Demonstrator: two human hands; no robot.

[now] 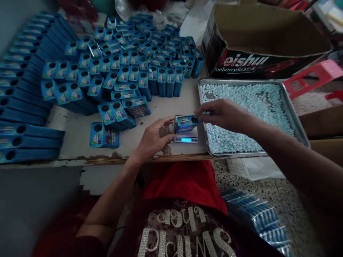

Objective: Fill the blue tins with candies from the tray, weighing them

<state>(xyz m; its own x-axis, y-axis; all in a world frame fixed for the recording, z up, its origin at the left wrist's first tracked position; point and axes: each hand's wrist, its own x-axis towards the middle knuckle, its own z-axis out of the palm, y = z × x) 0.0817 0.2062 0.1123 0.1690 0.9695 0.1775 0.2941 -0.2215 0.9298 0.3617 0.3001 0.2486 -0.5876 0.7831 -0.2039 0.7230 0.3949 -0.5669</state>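
Observation:
A blue candy box (184, 123) with a round hole in its top lies on a small digital scale (185, 140) with a lit display. My left hand (152, 139) is open at the left of the scale, thumb and fingers spread, the fingertips close to the box; whether they touch it I cannot tell. At the right end of the box, my right hand (223, 113) has its fingers closed at the hole, with a few pale candies showing between them. Right beneath that hand is a metal tray (302, 134) spread with small pale blue and white candies (241, 137).
Many blue boxes (125, 64) stand and lie across the table's back and left, with a long row (26, 82) along the left wall. A large open carton (257, 57) stands behind the tray. A pink stool (313, 76) is at the right; packed blue bundles (254, 214) lie on the floor.

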